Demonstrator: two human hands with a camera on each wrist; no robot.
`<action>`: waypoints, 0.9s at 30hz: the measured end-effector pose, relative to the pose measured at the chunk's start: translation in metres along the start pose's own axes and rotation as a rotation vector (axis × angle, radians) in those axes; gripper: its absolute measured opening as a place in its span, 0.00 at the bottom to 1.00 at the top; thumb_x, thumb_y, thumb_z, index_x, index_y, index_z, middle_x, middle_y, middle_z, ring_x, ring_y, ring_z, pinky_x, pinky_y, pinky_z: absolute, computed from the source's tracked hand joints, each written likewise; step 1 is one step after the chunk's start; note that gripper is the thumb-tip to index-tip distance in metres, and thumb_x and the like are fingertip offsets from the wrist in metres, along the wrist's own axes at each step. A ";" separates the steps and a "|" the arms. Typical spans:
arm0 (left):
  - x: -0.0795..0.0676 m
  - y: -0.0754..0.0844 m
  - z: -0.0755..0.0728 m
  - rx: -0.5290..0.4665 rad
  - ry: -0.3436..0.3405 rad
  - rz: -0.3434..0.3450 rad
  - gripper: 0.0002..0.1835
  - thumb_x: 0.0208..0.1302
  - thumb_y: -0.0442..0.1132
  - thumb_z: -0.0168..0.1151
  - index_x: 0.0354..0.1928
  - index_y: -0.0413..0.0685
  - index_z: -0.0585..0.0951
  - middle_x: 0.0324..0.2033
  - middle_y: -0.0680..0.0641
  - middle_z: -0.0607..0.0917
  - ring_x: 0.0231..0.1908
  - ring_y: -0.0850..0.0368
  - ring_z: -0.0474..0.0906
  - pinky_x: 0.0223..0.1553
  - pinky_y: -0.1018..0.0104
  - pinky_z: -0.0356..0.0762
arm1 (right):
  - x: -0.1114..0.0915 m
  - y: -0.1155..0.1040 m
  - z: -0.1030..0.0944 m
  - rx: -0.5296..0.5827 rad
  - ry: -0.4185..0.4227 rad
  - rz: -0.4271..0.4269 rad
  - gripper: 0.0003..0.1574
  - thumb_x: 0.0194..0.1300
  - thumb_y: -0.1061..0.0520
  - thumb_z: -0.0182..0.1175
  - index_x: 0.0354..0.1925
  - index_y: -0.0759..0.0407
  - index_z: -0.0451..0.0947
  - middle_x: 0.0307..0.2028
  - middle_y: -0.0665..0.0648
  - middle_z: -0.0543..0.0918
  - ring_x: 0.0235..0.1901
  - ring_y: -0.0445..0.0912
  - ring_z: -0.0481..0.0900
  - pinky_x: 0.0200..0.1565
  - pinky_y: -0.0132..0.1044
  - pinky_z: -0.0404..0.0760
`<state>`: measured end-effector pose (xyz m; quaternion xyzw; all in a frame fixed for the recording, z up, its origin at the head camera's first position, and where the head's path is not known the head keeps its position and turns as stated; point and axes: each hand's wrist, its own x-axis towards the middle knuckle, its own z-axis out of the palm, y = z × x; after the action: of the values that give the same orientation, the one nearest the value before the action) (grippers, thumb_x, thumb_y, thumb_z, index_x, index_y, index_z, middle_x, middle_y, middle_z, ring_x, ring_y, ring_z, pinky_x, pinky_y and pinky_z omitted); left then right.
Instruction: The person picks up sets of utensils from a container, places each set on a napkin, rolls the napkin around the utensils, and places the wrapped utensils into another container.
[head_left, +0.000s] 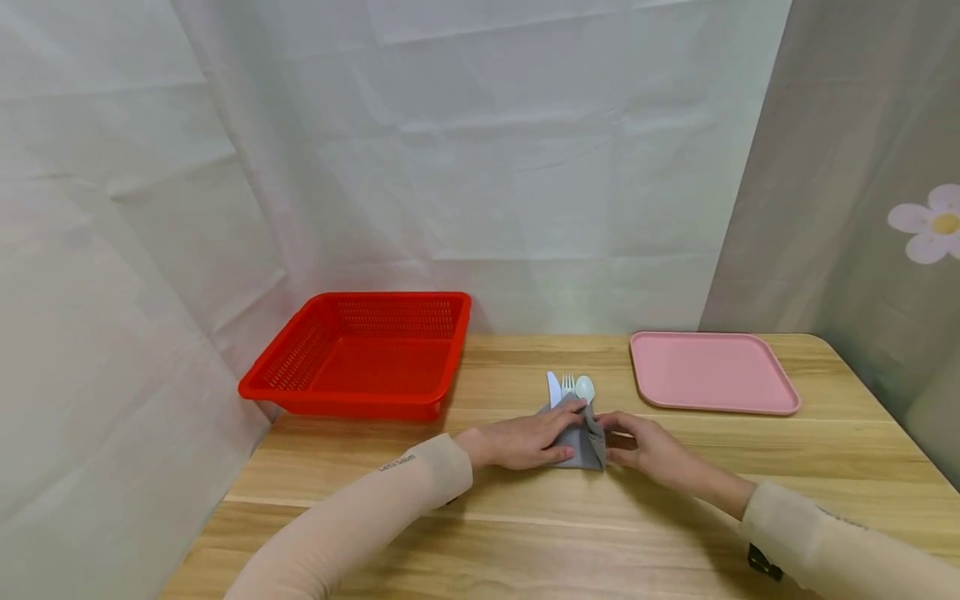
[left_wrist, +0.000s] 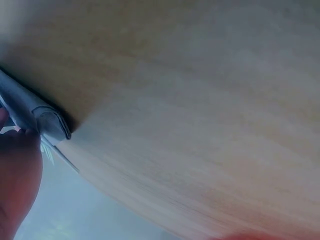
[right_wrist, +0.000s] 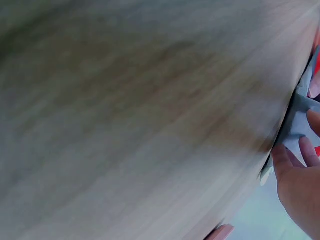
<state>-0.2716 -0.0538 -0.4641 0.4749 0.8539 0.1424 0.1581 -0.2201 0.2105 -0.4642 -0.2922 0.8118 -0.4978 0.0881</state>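
A grey cloth napkin (head_left: 581, 446) lies folded around a white plastic knife (head_left: 554, 389), fork (head_left: 567, 384) and spoon (head_left: 585, 388); their upper ends stick out at the far side. My left hand (head_left: 528, 437) rests on the napkin from the left, its fingers spread and pressing the cloth over the cutlery. At the napkin's right edge, my right hand (head_left: 645, 446) pinches the raised, creased fold with bent fingers and thumb. The right wrist view shows that hand (right_wrist: 300, 185) against the grey cloth (right_wrist: 295, 120). Cutlery handles are hidden under the cloth.
A red plastic basket (head_left: 375, 408) with slotted walls stands at the back left of the wooden table (head_left: 525, 533). To the back right lies a pink tray (head_left: 712, 371). White curtains (head_left: 525, 167) hang behind the table and along its left side.
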 end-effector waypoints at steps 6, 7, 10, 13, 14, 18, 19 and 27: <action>0.000 -0.001 -0.001 -0.058 0.036 -0.017 0.27 0.85 0.52 0.43 0.77 0.51 0.61 0.82 0.56 0.48 0.79 0.60 0.49 0.77 0.65 0.53 | 0.001 0.002 0.003 -0.130 0.015 -0.065 0.18 0.67 0.70 0.67 0.54 0.69 0.78 0.63 0.75 0.77 0.64 0.72 0.74 0.62 0.56 0.76; 0.001 -0.001 -0.001 -0.068 0.052 -0.012 0.25 0.85 0.50 0.43 0.76 0.50 0.62 0.81 0.55 0.50 0.79 0.60 0.50 0.77 0.65 0.53 | 0.001 0.002 0.002 -0.166 0.018 -0.077 0.17 0.67 0.70 0.67 0.54 0.69 0.79 0.62 0.75 0.77 0.64 0.72 0.74 0.62 0.56 0.76; 0.002 -0.002 -0.001 -0.093 0.102 0.006 0.21 0.85 0.43 0.44 0.74 0.49 0.63 0.79 0.52 0.56 0.79 0.60 0.53 0.77 0.65 0.53 | 0.000 0.003 0.002 -0.300 0.025 -0.121 0.17 0.67 0.67 0.68 0.54 0.66 0.80 0.62 0.71 0.78 0.63 0.68 0.76 0.62 0.58 0.77; 0.003 -0.003 -0.002 -0.088 0.160 0.015 0.22 0.85 0.39 0.44 0.74 0.48 0.62 0.78 0.49 0.60 0.78 0.59 0.56 0.77 0.64 0.55 | 0.000 0.002 0.003 -0.419 0.035 -0.162 0.17 0.67 0.66 0.69 0.54 0.64 0.81 0.61 0.68 0.79 0.61 0.65 0.78 0.60 0.59 0.78; 0.003 -0.004 -0.002 -0.086 0.182 0.009 0.22 0.85 0.39 0.44 0.75 0.48 0.61 0.77 0.49 0.62 0.77 0.59 0.57 0.76 0.64 0.55 | 0.000 0.002 0.003 -0.448 0.037 -0.173 0.18 0.67 0.66 0.70 0.54 0.63 0.82 0.61 0.67 0.79 0.61 0.64 0.78 0.60 0.60 0.78; -0.001 0.000 -0.008 -0.045 0.277 0.002 0.22 0.84 0.39 0.46 0.75 0.48 0.65 0.74 0.48 0.68 0.75 0.58 0.62 0.75 0.62 0.59 | 0.001 0.001 0.004 -0.481 0.036 -0.183 0.18 0.66 0.66 0.70 0.54 0.64 0.81 0.61 0.67 0.79 0.61 0.63 0.79 0.60 0.60 0.78; -0.002 0.002 -0.010 -0.030 0.294 0.012 0.20 0.84 0.39 0.47 0.73 0.48 0.68 0.73 0.48 0.70 0.74 0.58 0.65 0.75 0.63 0.60 | 0.001 0.001 0.004 -0.483 0.034 -0.183 0.18 0.66 0.66 0.70 0.54 0.64 0.81 0.61 0.67 0.79 0.61 0.63 0.79 0.60 0.60 0.77; -0.015 0.033 -0.012 0.201 0.275 0.136 0.13 0.81 0.51 0.54 0.56 0.56 0.81 0.54 0.55 0.79 0.52 0.62 0.75 0.60 0.70 0.73 | 0.003 -0.002 -0.002 -0.484 -0.012 -0.167 0.17 0.69 0.65 0.68 0.55 0.61 0.81 0.64 0.66 0.76 0.64 0.63 0.76 0.61 0.59 0.77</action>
<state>-0.2437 -0.0504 -0.4377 0.5210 0.8434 0.1303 -0.0185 -0.2224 0.2094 -0.4611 -0.3738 0.8799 -0.2927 -0.0210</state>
